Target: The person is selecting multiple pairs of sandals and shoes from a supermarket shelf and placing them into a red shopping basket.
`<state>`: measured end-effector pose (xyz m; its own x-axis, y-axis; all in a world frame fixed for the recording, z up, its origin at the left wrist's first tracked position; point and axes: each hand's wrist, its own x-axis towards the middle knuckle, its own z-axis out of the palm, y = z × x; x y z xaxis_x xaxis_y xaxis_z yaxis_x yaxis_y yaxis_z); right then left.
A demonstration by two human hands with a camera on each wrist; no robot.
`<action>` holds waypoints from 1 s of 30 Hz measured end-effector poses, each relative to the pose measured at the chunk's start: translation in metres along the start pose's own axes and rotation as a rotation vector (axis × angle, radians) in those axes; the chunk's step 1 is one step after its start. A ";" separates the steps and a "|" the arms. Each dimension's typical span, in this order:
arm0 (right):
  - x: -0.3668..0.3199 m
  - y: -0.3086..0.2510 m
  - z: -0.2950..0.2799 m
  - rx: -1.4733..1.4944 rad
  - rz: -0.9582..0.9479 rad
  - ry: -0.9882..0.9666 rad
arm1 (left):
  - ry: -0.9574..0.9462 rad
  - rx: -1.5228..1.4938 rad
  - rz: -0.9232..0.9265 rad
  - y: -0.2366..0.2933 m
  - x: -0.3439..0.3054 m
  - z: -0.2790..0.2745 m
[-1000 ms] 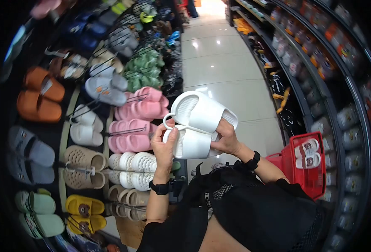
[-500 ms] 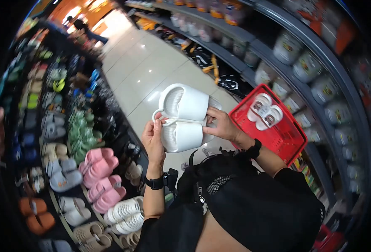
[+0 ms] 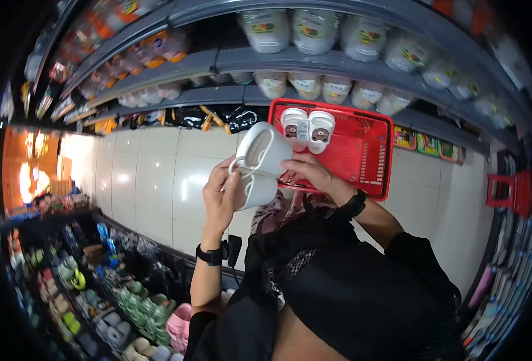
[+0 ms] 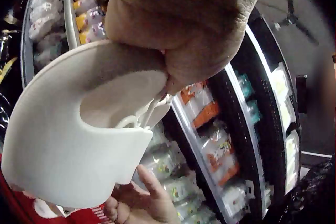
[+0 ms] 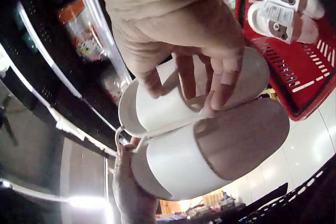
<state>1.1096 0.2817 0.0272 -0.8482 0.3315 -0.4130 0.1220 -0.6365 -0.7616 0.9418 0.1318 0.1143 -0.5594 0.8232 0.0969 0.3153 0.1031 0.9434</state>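
A pair of white slide slippers, joined by a white plastic hanger, is held up in front of the body. My left hand grips the toe end beside the hanger loop, thumb on the near slipper. In the left wrist view one slipper fills the left side. My right hand is at the heel side, its fingers loosely bent. In the right wrist view these fingers hang over the strap and foot opening of the slippers, close to the hanger's end.
A red basket on the tiled floor holds white slippers with bear faces. Shelves of packaged goods run behind it. A rack of slippers is at lower left, and a red stool stands at right.
The view has swung right, from the slipper rack to the basket and shelves. The white slippers have tilted in my left hand, and my right hand's fingers have come out from under the straps.
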 end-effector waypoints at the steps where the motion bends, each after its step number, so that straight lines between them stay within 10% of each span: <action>1: -0.001 0.000 -0.007 0.020 -0.017 0.031 | -0.085 0.020 0.064 -0.005 0.013 0.007; 3: -0.004 -0.001 -0.020 0.428 0.020 0.105 | -0.189 0.020 0.089 -0.009 0.035 0.024; 13: -0.010 0.027 -0.062 0.628 -0.047 0.442 | -0.602 -0.256 -0.042 -0.053 0.099 0.086; 27: 0.012 0.033 -0.098 0.803 -0.142 0.459 | -0.777 0.235 -0.076 -0.063 0.150 0.107; 29: 0.019 0.039 -0.107 0.840 -0.093 0.502 | -0.610 0.519 0.510 -0.078 0.151 0.110; 30: 0.022 0.043 -0.111 0.838 -0.089 0.499 | -0.618 0.575 0.493 -0.090 0.152 0.111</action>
<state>1.1530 0.3390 -0.0697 -0.4978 0.5358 -0.6820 -0.5007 -0.8196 -0.2785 0.9139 0.3101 0.0090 0.1843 0.9777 0.1005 0.8236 -0.2094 0.5271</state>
